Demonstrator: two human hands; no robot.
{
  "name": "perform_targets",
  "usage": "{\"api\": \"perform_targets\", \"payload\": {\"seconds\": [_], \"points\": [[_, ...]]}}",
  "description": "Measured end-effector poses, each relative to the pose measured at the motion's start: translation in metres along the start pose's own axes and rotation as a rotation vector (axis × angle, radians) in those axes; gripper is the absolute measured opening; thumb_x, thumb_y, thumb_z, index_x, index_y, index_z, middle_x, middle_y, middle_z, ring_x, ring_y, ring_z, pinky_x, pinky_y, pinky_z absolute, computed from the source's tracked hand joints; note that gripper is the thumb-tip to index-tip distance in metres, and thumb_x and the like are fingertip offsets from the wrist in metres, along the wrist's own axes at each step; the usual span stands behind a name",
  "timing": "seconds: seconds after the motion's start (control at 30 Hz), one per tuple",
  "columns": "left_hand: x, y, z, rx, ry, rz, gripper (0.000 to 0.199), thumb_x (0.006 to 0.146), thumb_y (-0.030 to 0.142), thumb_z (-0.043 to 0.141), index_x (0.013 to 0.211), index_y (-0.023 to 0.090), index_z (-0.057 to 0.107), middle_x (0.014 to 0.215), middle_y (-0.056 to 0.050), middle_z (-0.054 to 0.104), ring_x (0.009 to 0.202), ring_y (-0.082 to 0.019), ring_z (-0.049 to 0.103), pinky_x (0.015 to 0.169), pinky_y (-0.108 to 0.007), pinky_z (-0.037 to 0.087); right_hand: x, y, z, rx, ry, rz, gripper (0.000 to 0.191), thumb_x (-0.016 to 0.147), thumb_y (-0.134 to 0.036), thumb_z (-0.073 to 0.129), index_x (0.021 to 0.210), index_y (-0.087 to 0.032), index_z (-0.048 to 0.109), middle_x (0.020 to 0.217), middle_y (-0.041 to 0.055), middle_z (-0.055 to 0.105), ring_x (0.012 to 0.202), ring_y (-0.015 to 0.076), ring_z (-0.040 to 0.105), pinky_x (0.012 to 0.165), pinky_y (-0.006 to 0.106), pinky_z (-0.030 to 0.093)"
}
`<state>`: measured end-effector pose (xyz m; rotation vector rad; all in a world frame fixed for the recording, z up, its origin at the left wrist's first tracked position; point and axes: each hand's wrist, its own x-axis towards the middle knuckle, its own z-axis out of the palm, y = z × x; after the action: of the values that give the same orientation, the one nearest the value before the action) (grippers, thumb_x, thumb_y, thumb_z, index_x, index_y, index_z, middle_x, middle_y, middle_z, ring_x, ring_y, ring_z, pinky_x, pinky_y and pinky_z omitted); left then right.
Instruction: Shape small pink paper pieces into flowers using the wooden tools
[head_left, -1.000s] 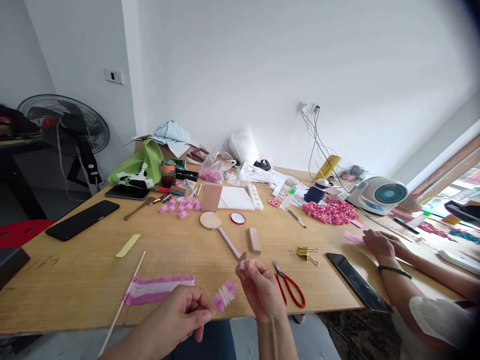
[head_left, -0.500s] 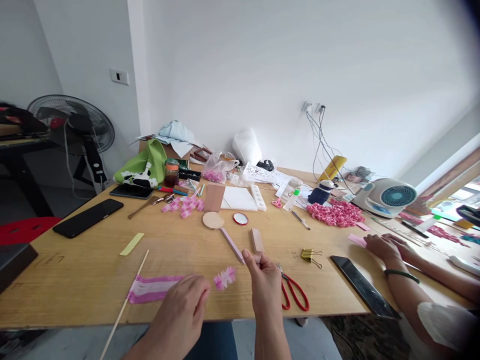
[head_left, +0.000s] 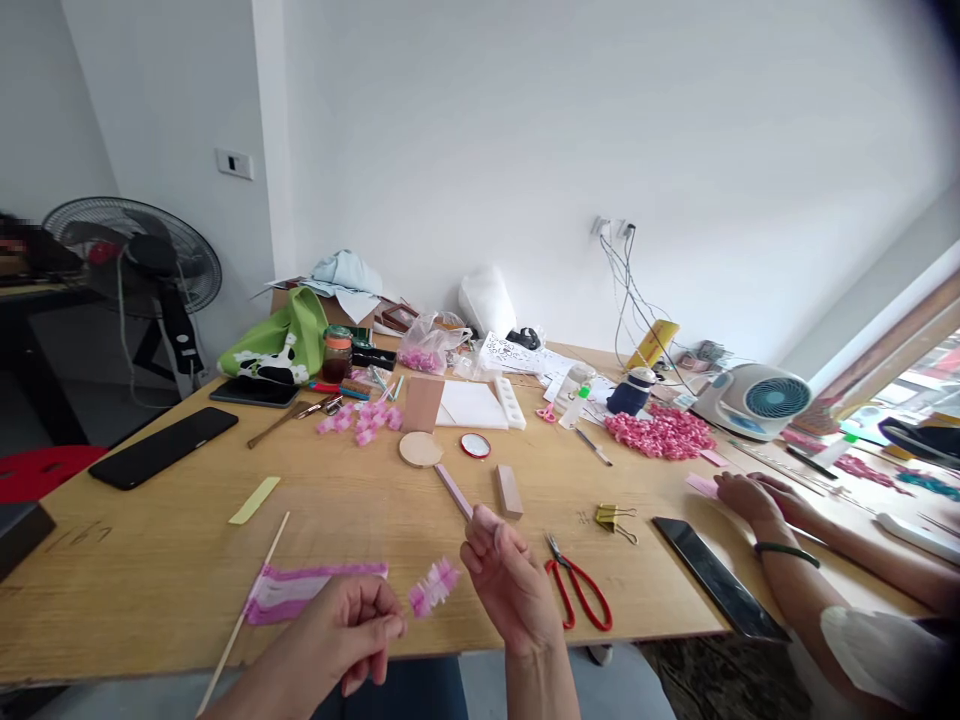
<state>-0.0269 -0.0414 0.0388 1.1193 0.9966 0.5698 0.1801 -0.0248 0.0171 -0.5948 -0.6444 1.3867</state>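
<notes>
The step in hand looks like fine handling of a small, ruffled pink-and-white sheer fabric piece (head_left: 435, 587), which sits between the two hands, above or against the pale wooden counter (head_left: 525, 620). The left hand (head_left: 360, 630) has its thumb and fingers drawn together in a closed grip; the right hand (head_left: 514, 575), raised higher, pinches likewise at the fingertips. What either has hold of I cannot tell; a thread too fine to show may link them to the piece. The next move probably calls for light, even tension and clearance from the red-handled metal pliers (head_left: 577, 590).
</notes>
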Motion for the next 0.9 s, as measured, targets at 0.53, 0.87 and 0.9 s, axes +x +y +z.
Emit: {"api": "perform_targets", "payload": {"seconds": [0.53, 0.87, 0.9], "points": [[-0.005, 0.001, -0.01, -0.078, -0.066, -0.007, 0.051, 0.06, 0.059, 0.076, 0.077, 0.017, 0.052, 0.049, 0.006, 0.052, 0.045, -0.005, 0.032, 0.044, -0.021, 0.018, -0.01, -0.011, 0.014, 0.028, 0.082, 0.009, 0.056, 0.065, -0.067, 0.074, 0.092, -0.018, 0.078, 0.073, 0.0034, 0.053, 0.068, 0.0122, 0.038, 0.056, 0.023, 0.036], [0.007, 0.004, -0.008, 0.001, -0.046, -0.002, 0.058, 0.056, 0.067, 0.074, 0.078, 0.018, 0.051, 0.046, 0.007, 0.049, 0.04, -0.004, 0.03, 0.04, -0.021, 0.017, -0.001, -0.026, 0.013, -0.125, 0.052, -0.082, 0.023, 0.06, -0.038, 0.087, 0.066, -0.018, 0.076, 0.072, 0.0018, 0.055, 0.065, 0.0094, 0.037, 0.058, 0.021, 0.034], [0.011, 0.002, -0.007, 0.021, -0.048, -0.003, 0.059, 0.056, 0.068, 0.073, 0.078, 0.018, 0.051, 0.046, 0.008, 0.049, 0.039, -0.004, 0.03, 0.04, -0.021, 0.017, 0.0, -0.028, 0.009, -0.131, 0.068, -0.08, 0.023, 0.06, -0.038, 0.087, 0.065, -0.018, 0.075, 0.071, 0.0017, 0.054, 0.066, 0.0095, 0.038, 0.06, 0.021, 0.036]]}}
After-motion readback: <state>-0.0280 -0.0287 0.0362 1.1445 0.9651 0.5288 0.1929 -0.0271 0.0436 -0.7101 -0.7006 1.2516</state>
